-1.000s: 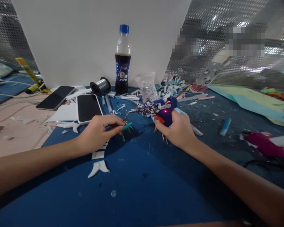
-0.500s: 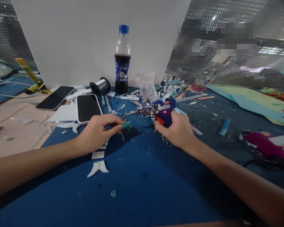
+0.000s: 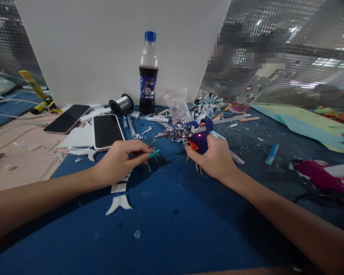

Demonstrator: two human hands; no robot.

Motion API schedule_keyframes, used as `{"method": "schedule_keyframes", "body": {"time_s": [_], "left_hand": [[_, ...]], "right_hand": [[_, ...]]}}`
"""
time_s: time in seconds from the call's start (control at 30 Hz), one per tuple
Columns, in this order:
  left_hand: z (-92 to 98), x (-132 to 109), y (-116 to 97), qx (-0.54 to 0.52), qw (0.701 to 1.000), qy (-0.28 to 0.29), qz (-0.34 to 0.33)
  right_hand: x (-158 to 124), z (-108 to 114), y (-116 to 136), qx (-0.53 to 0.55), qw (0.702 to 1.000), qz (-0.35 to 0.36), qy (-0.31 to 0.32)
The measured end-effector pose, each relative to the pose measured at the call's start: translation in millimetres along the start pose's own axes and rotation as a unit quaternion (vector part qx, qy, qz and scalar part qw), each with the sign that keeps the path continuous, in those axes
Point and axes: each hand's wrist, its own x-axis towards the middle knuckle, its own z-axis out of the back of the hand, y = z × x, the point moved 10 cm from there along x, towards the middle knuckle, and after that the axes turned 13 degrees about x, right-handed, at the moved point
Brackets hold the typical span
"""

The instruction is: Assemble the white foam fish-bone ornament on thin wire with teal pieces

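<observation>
Between its thumb and fingers, my left hand (image 3: 124,158) pinches a small teal piece with thin legs (image 3: 154,154). A short dark thin stick pokes up beside it, too small to make out. My right hand (image 3: 213,154) is wrapped around a dark blue glue gun (image 3: 199,137) with an orange trigger and a lit red light. Its nozzle points left, towards the teal piece but apart from it, and its front is coated in speckled debris. Below my left hand lie small white cut pieces, the nearest a tail-shaped one (image 3: 119,203).
A cola bottle (image 3: 148,82) stands before a white board (image 3: 97,49). Two phones (image 3: 107,130), a wire spool (image 3: 122,104) and a plastic bag (image 3: 178,103) lie behind my hands. Scraps (image 3: 209,107) pile up at the back. A magenta glue gun (image 3: 318,173) rests at right.
The teal piece has turned slightly in my left fingers and shifted a little to the right. My right hand and the glue gun are almost unmoved.
</observation>
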Motion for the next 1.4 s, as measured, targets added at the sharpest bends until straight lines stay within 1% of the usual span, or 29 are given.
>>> {"method": "schedule_keyframes", "body": {"time_s": [0.27,0.47,0.57,0.73,0.9,0.97,1.03,1.13,1.17,1.23,1.3,1.4], "left_hand": [[4.0,-1,2,0.005,1.000,-0.020,0.005],[5.7,-1,7,-0.003,0.999,-0.032,0.022],[4.1,-1,10,-0.001,0.999,-0.026,0.030],[-1.6,1,10,0.005,0.999,0.001,0.034],[-3.4,1,8,0.005,0.999,0.011,0.032],[-2.4,0,7,0.001,1.000,0.006,0.026],[-1.3,0,6,-0.004,1.000,0.000,0.019],[-0.2,-1,4,-0.011,1.000,-0.007,0.010],[0.4,-1,4,-0.012,1.000,-0.011,0.008],[1.6,0,4,-0.011,1.000,-0.019,0.007],[2.7,0,5,-0.010,1.000,-0.027,0.005],[3.6,-1,6,-0.013,0.999,-0.033,0.001]], "right_hand": [[0,1,0,-0.016,1.000,-0.004,-0.005],[0,1,-2,-0.024,1.000,-0.017,0.002],[-1,1,-1,-0.024,1.000,-0.013,0.001],[-1,0,-2,-0.019,1.000,-0.014,0.004],[-1,2,-4,-0.038,0.999,-0.029,-0.012],[0,6,-7,-0.032,0.998,-0.050,-0.019],[1,17,-18,-0.019,0.994,-0.103,-0.039],[2,45,-47,-0.021,0.971,-0.220,-0.091],[2,50,-58,-0.026,0.962,-0.258,-0.082],[8,60,-73,-0.037,0.958,-0.278,-0.062],[12,70,-90,-0.070,0.953,-0.291,-0.047],[17,80,-113,-0.133,0.947,-0.291,-0.019]]}}
